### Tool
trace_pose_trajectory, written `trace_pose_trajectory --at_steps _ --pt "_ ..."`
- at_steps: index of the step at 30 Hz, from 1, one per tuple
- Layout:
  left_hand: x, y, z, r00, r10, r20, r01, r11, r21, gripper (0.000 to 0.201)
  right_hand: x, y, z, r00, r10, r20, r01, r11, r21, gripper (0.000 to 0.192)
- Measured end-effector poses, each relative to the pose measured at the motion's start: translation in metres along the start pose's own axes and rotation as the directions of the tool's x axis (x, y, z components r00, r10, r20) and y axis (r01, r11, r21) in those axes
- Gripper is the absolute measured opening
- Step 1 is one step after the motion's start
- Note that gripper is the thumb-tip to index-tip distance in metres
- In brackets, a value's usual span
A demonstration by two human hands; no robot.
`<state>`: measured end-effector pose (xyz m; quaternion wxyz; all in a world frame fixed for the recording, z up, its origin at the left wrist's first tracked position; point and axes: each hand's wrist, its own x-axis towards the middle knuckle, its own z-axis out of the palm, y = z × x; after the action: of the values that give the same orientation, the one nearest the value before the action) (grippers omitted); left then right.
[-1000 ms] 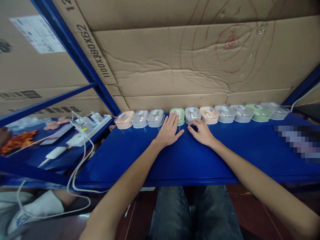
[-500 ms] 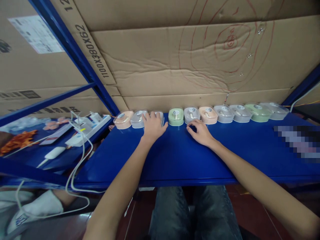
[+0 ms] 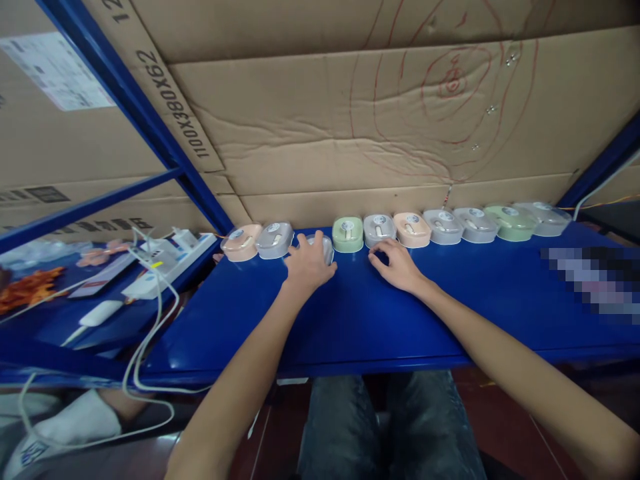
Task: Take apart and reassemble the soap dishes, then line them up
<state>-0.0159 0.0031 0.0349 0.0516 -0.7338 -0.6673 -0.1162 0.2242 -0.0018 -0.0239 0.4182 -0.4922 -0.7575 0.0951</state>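
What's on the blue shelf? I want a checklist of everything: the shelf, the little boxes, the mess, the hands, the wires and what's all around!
Surface: blue metal shelf, bare in front.
Job's things: row of small lidded cases along the back; grey case sits forward of the row under the left hand; green case and grey neighbour beside it.
Clutter: orange items on the next shelf.
Grippers: left hand grips the grey case; right hand rests fingertips by the row, holding nothing.
Cables: white cable from power strip.
Surroundings: cardboard wall with red scribbles.
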Motion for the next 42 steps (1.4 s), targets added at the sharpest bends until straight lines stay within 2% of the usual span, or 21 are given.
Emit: trace_pose_trajectory --at_steps 5,7,8,10,12,13,15,16,17,18,22,25,29,34,38,40,42 --pt "0.001 -0.004 -0.005 0.998 0.000 -0.063 -0.004 0.998 -0.062 0.069 0.001 -0.003 0.000 0.999 0.051 -0.014 -0.049 0.992 0.114 0.017" --pt "0.003 -0.006 -0.010 0.986 0.012 -0.167 -0.033 0.992 -0.120 0.066 0.003 -0.003 0.000 0.996 0.088 -0.020 -0.083 0.979 0.188 0.023" --pt "0.004 -0.006 -0.013 0.971 0.050 -0.234 -0.090 0.983 -0.163 0.067 0.004 -0.004 0.000 0.993 0.113 -0.020 -0.105 0.967 0.232 0.027" --pt "0.004 -0.005 -0.017 0.913 0.201 -0.354 -0.301 0.919 -0.253 0.071 0.007 -0.004 -0.001 0.987 0.162 -0.014 -0.149 0.937 0.317 0.039" --pt "0.001 0.000 -0.017 0.819 0.412 -0.400 -0.544 0.777 -0.315 0.076 0.009 -0.006 -0.004 0.974 0.227 0.018 -0.211 0.873 0.439 0.051" --pt "-0.001 0.003 -0.016 0.765 0.512 -0.391 -0.636 0.698 -0.329 0.077 0.010 -0.007 -0.007 0.962 0.268 0.045 -0.251 0.814 0.524 0.056" --pt "-0.007 0.010 -0.010 0.665 0.669 -0.331 -0.746 0.576 -0.334 0.076 0.011 -0.009 -0.013 0.935 0.337 0.109 -0.317 0.659 0.683 0.060" --pt "-0.009 0.014 -0.007 0.628 0.721 -0.294 -0.774 0.538 -0.335 0.075 0.011 -0.010 -0.016 0.925 0.353 0.143 -0.339 0.594 0.730 0.060" --pt "-0.011 0.016 -0.003 0.603 0.755 -0.258 -0.787 0.512 -0.344 0.074 0.010 -0.011 -0.019 0.920 0.354 0.171 -0.356 0.565 0.744 0.059" --pt "-0.013 0.018 0.000 0.590 0.775 -0.227 -0.789 0.495 -0.363 0.075 0.010 -0.012 -0.020 0.920 0.341 0.192 -0.367 0.579 0.728 0.058" --pt "-0.013 0.019 0.007 0.614 0.773 -0.160 -0.732 0.481 -0.482 0.081 0.008 -0.012 -0.022 0.939 0.245 0.241 -0.342 0.730 0.592 0.047" --pt "-0.010 0.017 0.007 0.642 0.749 -0.162 -0.685 0.467 -0.559 0.087 0.009 -0.009 -0.020 0.961 0.183 0.205 -0.264 0.823 0.503 0.052" --pt "-0.005 0.013 0.010 0.668 0.732 -0.136 -0.649 0.483 -0.587 0.088 0.008 -0.005 -0.020 0.969 0.140 0.204 -0.203 0.921 0.333 0.059" --pt "0.006 0.008 0.024 0.656 0.743 -0.129 -0.640 0.457 -0.618 0.091 0.003 -0.006 -0.025 0.973 0.017 0.230 -0.082 0.958 0.276 0.051" --pt "0.013 0.009 0.036 0.701 0.704 -0.113 -0.567 0.455 -0.687 0.092 0.000 -0.006 -0.032 0.968 -0.093 0.234 0.055 0.985 0.165 0.095" --pt "0.012 0.009 0.038 0.724 0.679 -0.122 -0.536 0.442 -0.719 0.093 0.000 -0.006 -0.033 0.959 -0.107 0.261 0.077 0.990 0.120 0.098" --pt "0.010 0.010 0.038 0.743 0.657 -0.126 -0.499 0.418 -0.759 0.097 0.000 -0.005 -0.033 0.957 -0.101 0.271 0.071 0.991 0.116 0.092"
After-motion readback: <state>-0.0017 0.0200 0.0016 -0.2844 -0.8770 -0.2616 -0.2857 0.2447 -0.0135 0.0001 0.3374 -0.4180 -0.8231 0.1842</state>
